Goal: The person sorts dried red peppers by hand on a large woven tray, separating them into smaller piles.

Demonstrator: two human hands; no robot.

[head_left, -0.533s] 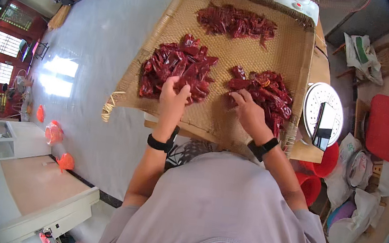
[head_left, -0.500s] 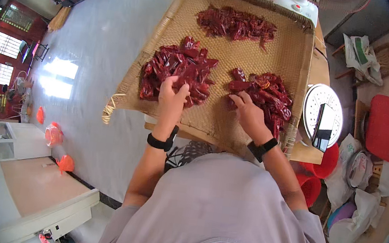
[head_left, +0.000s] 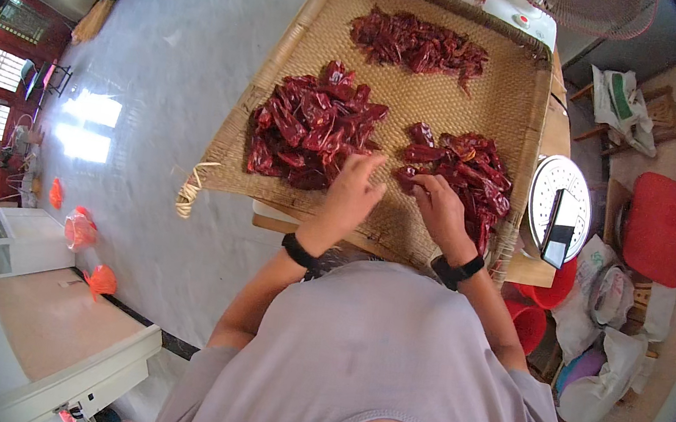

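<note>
Three heaps of dark red dried chili peppers lie on a woven bamboo tray (head_left: 272, 194): a large left heap (head_left: 306, 126), a right heap (head_left: 475, 174) and a flatter far heap (head_left: 420, 42). Over the bare weave between the two nearer heaps is my left hand (head_left: 353, 192), thumb and fingers apart, holding nothing that I can see. At the near left edge of the right heap, my right hand (head_left: 444, 214) has its thumb and fingers closed on a dried chili pepper (head_left: 407, 177). Both wrists wear black bands.
Right of the tray stand a round white perforated plate (head_left: 547, 179) and a propped phone (head_left: 559, 227). Red baskets (head_left: 526, 325) sit below. A fan guard (head_left: 595, 10) overhangs the far right corner. A red-topped stool (head_left: 660, 228) is farther right; grey floor (head_left: 150, 212) spreads left.
My left hand has left the left heap and moved right, toward my right hand. My right hand stays at the right heap's edge. The whole view has shifted slightly.
</note>
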